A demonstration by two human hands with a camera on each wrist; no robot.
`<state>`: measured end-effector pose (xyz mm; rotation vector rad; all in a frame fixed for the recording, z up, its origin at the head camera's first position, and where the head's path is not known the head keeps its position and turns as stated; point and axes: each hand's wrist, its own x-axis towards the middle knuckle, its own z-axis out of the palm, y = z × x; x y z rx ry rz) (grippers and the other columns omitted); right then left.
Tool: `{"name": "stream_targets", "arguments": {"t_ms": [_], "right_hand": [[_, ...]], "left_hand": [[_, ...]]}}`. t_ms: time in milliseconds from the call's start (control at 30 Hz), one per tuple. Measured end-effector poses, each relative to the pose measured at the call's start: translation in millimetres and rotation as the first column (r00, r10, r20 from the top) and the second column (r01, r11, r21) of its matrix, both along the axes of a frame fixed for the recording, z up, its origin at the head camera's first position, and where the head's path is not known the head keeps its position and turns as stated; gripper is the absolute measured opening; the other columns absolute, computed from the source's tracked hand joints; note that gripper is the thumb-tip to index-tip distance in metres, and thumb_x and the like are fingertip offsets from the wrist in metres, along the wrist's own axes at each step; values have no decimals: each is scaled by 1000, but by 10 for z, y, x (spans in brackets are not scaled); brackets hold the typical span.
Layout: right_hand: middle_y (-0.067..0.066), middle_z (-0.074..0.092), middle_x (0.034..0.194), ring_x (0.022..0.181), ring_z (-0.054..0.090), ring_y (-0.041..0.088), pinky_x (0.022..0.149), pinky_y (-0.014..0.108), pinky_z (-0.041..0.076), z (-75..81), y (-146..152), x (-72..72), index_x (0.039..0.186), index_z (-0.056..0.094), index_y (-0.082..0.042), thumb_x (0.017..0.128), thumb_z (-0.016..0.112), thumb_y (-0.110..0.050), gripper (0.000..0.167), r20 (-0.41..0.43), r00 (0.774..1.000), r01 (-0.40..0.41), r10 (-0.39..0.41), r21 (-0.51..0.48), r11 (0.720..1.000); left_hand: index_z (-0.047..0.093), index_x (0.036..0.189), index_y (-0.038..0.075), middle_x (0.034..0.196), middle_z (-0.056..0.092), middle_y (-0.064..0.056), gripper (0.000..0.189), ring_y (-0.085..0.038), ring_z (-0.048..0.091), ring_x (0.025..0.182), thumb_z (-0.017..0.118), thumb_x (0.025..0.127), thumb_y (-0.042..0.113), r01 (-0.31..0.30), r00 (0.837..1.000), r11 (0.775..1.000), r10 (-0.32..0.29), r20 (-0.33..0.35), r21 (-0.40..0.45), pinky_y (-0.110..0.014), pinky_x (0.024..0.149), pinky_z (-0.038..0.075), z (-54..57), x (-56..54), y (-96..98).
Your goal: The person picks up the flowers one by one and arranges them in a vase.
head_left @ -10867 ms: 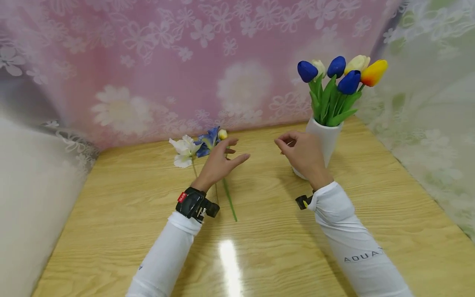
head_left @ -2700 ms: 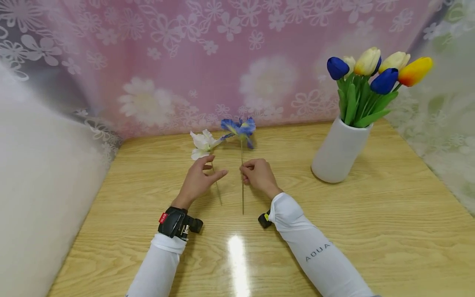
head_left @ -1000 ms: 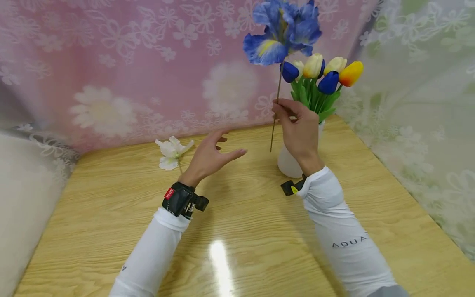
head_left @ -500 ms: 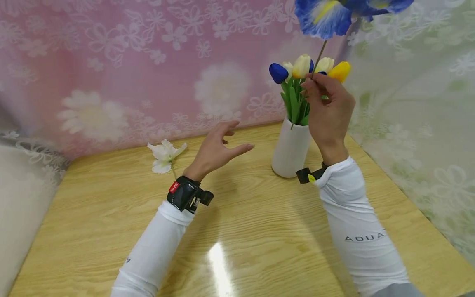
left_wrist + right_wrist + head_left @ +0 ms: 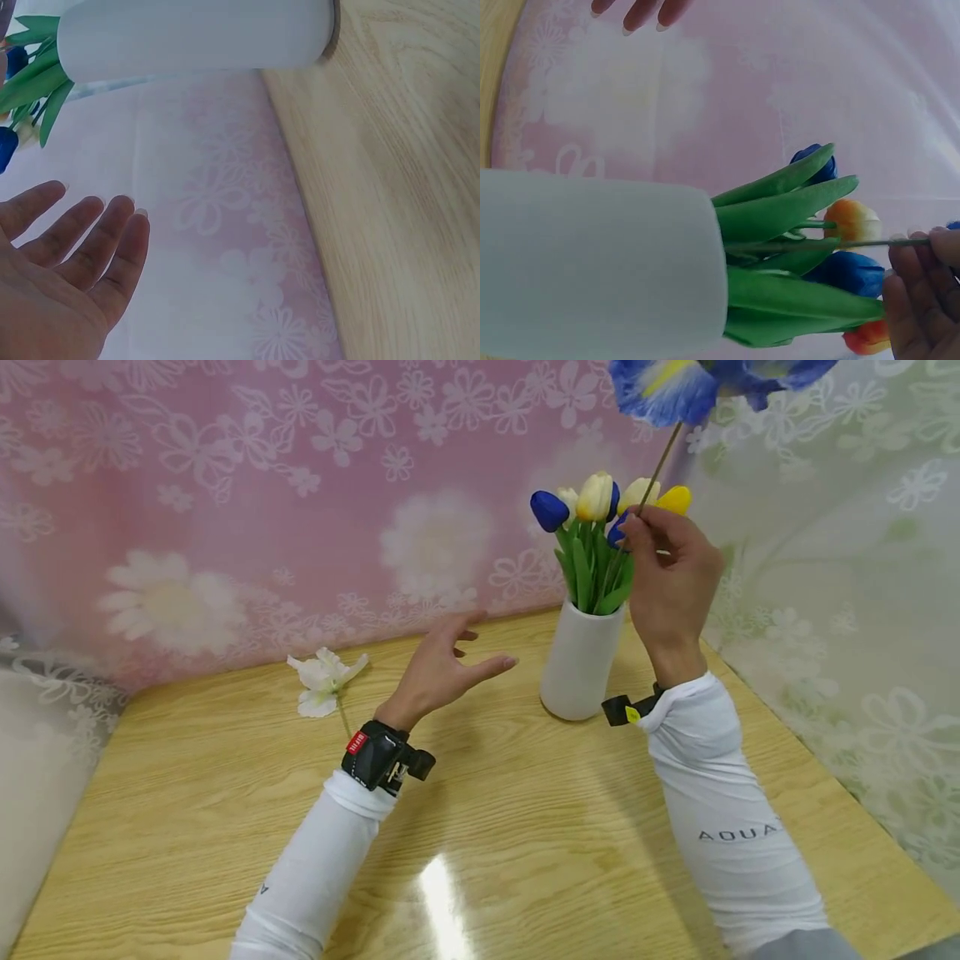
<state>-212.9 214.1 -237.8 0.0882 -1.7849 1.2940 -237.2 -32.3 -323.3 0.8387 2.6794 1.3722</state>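
Note:
My right hand (image 5: 671, 577) pinches the thin stem of a blue artificial iris (image 5: 663, 392) between thumb and fingers, above the white vase (image 5: 581, 664). The bloom is cut off by the top of the head view. In the right wrist view the iris stem (image 5: 877, 243) runs down among green leaves at the vase's mouth; its lower end is hidden there. Blue, cream and yellow-orange tulips (image 5: 549, 511) stand in the vase. Left of it, my left hand (image 5: 442, 668) hovers with spread, relaxed fingers and holds nothing. A white artificial flower (image 5: 322, 681) lies on the table behind my left wrist.
The wooden table (image 5: 510, 827) meets a pink flowered curtain (image 5: 315, 527) along its back edge. A pale green-white curtain (image 5: 840, 610) runs along the right side. The vase stands near the back, right of centre.
My right hand has taken the blue iris from the table, lifted it and carried it right to the vase. Its stem end has come down among the tulip leaves. Earlier, a tulip joined the vase.

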Motion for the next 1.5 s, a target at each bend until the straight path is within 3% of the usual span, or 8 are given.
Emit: {"name": "stream_targets", "arguments": {"t_ms": [167, 300, 433, 600, 867, 1100, 1300, 1500], "right_hand": [[12, 71, 99, 75, 64, 4, 78, 20, 53, -55, 2, 3, 104, 73, 3, 88, 69, -12, 22, 75, 997, -23, 21, 38, 999], [11, 70, 100, 77, 65, 5, 77, 19, 52, -57, 26, 14, 105, 74, 0, 88, 71, -18, 25, 125, 992, 8, -26, 139, 990], [4, 67, 87, 72, 60, 9, 70, 16, 47, -54, 51, 43, 98, 74, -2, 87, 73, -24, 25, 158, 984, 65, -84, 122, 990], [-2, 55, 77, 66, 50, 12, 61, 21, 39, -117, 48, 103, 81, 62, -6, 87, 64, -11, 8, 126, 987, 91, -100, 75, 993], [1, 47, 74, 63, 41, 13, 58, 22, 33, -330, -48, 225, 77, 54, 8, 83, 57, 3, 8, 12, 997, 71, -73, 127, 989], [9, 50, 71, 58, 40, 19, 55, 22, 30, -523, -252, 208, 75, 54, 6, 83, 61, 4, 11, -53, 997, -38, 49, 196, 980], [11, 55, 73, 62, 49, 13, 56, 17, 40, -751, -481, 130, 76, 57, 3, 84, 66, 3, 12, 30, 983, -185, 183, 228, 956], [6, 58, 76, 65, 53, 14, 56, 21, 44, -1017, -720, 42, 85, 59, -2, 89, 68, -12, 15, 302, 890, -415, 342, 223, 882]], "left_hand": [[37, 147, 24, 143, 40, -2, 83, -18, 48, 120, 65, 80, 64, -2, 1000, 1000, 2, 6, -11, -37, 90, 47, -36, 5, -8], [38, 147, 22, 143, 40, -2, 82, -18, 47, 121, 66, 81, 62, 3, 1000, 1000, -3, -5, 6, -34, 92, 46, -69, -3, -16], [40, 145, 27, 143, 40, 2, 78, -17, 47, 121, 66, 80, 62, -6, 1000, 1000, 6, -4, 24, -35, 92, 46, -103, -4, -36], [41, 144, 32, 145, 38, 3, 75, -20, 48, 121, 65, 80, 64, -33, 999, 999, 33, 10, 29, -38, 89, 47, -163, 20, -108], [41, 145, 26, 144, 40, 4, 79, -19, 48, 121, 65, 79, 64, -81, 995, 997, 81, 54, -4, -38, 90, 46, -247, 56, -222], [41, 145, 27, 144, 39, 4, 80, -21, 48, 121, 65, 79, 65, -123, 989, 992, 122, 83, -4, -40, 90, 47, -330, 97, -386], [41, 145, 22, 143, 40, 0, 81, -22, 48, 121, 65, 80, 64, -184, 977, 983, 185, 103, -24, -39, 91, 46, -445, 149, -623], [39, 146, 18, 146, 39, -2, 81, -23, 47, 122, 66, 82, 60, -247, 962, 969, 247, 117, -12, -39, 93, 45, -542, 196, -856]]}}
